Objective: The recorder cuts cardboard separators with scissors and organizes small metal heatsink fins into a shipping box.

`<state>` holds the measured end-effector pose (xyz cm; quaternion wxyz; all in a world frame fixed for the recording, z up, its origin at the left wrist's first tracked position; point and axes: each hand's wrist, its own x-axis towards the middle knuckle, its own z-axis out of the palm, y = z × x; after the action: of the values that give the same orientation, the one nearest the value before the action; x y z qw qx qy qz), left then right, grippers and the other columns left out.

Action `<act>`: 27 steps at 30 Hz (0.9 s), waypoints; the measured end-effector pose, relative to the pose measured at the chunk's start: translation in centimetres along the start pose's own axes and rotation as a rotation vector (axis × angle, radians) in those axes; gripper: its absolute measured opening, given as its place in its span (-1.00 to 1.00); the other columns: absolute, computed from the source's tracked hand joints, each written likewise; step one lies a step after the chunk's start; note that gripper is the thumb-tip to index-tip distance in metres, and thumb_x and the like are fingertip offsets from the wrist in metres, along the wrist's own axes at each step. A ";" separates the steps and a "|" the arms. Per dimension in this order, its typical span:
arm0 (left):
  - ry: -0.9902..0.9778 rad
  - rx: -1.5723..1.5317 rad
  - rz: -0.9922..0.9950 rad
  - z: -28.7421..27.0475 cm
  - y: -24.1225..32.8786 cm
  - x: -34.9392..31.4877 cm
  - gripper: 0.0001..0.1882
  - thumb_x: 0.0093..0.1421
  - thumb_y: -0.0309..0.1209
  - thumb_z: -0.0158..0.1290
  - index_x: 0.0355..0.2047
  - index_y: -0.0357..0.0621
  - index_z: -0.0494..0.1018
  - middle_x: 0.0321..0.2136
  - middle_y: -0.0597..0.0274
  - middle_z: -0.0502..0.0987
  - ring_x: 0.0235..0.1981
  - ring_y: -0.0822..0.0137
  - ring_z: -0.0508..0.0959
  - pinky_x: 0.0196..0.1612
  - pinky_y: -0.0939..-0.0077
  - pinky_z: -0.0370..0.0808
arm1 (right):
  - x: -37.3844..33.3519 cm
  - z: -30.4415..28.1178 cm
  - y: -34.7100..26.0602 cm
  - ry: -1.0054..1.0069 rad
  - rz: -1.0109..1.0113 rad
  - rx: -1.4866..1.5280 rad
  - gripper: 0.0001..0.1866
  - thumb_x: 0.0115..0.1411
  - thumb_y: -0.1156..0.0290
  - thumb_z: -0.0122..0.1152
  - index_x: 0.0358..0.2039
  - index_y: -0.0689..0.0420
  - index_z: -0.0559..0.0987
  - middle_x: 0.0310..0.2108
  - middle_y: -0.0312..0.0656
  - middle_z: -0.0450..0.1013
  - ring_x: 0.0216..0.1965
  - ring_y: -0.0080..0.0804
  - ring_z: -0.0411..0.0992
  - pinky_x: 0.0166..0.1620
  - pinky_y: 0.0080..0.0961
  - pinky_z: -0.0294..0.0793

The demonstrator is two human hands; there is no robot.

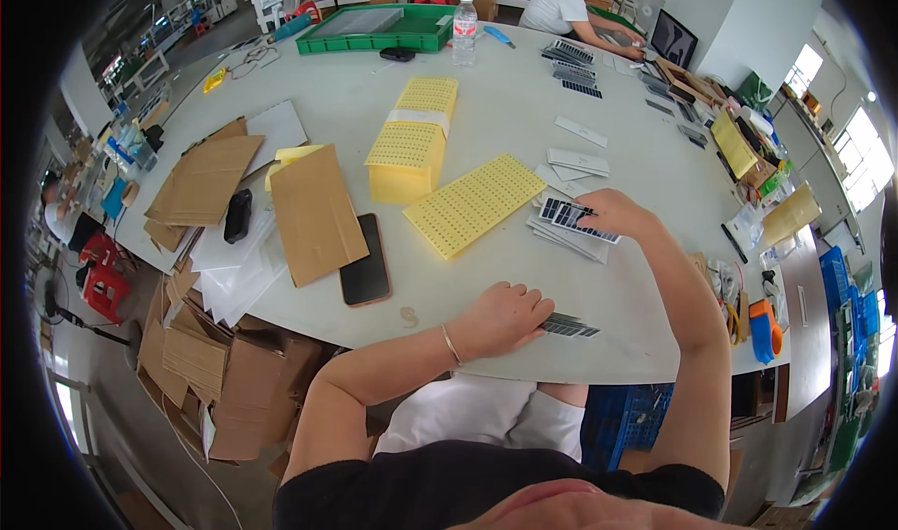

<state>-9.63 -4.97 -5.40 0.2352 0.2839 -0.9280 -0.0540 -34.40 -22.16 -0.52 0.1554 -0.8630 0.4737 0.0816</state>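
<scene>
Near the table's front edge, my left hand is closed, its curled fingers gripping one end of a small bundle of thin dark-and-white cards. Farther out to the right, my right hand pinches a white card with rows of dark rectangles; its fingertips cover part of the card. Beneath that card lies a loose pile of white cards. Just left of the pile is a flat yellow sheet covered with rows of small marks.
Behind the sheet stands a banded yellow stack. A phone, cardboard pieces and a black object lie left. Farther back are a green tray, a bottle and more dark cards. Another person sits at the far side.
</scene>
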 end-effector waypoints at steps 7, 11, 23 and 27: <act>-0.005 0.034 0.018 0.3 0.3 -0.7 -0.72 0.02 -0.23 0.15 -0.35 -0.07 0.35 -0.46 0.27 0.41 -0.40 0.27 0.49 -0.36 0.37 0.39 | -0.5 3.7 -0.8 0.375 -0.090 -0.059 -0.64 0.04 0.39 0.23 -0.09 0.05 0.51 -0.21 -0.13 0.47 -0.17 -0.14 0.45 -0.13 -0.29 0.44; 0.000 0.043 0.030 0.4 0.3 -0.4 -0.74 -0.02 -0.26 0.15 -0.40 -0.08 0.36 -0.47 0.28 0.39 -0.36 0.27 0.46 -0.33 0.34 0.38 | -2.1 3.4 -2.4 0.440 0.010 0.009 -0.75 0.04 0.44 0.21 -0.21 0.07 0.50 -0.28 -0.16 0.48 -0.22 -0.16 0.46 -0.18 -0.28 0.45; 0.121 -0.023 0.008 -0.4 0.2 0.2 -0.75 -0.07 -0.34 0.20 -0.39 -0.11 0.42 -0.01 0.09 0.30 0.01 0.09 0.34 0.07 0.15 0.22 | -6.6 4.6 -9.3 -0.056 -0.097 0.497 -0.73 0.06 0.28 0.23 -0.25 0.15 0.58 -0.37 -0.13 0.56 -0.29 -0.20 0.52 -0.17 -0.37 0.47; 0.037 -0.014 0.020 -0.1 0.2 0.1 -0.72 -0.06 -0.31 0.20 -0.38 -0.10 0.39 -0.25 0.17 0.38 -0.27 0.22 0.42 -0.12 0.27 0.28 | -4.6 4.5 -4.1 0.172 -0.071 0.335 -0.40 -0.03 0.17 0.37 0.03 0.10 0.47 0.01 -0.05 0.42 0.01 -0.22 0.39 0.05 -0.40 0.38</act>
<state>-9.76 -4.86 -5.27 0.2550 0.2738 -0.9259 -0.0527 -33.33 -14.91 -2.64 0.2587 -0.8449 0.4617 -0.0778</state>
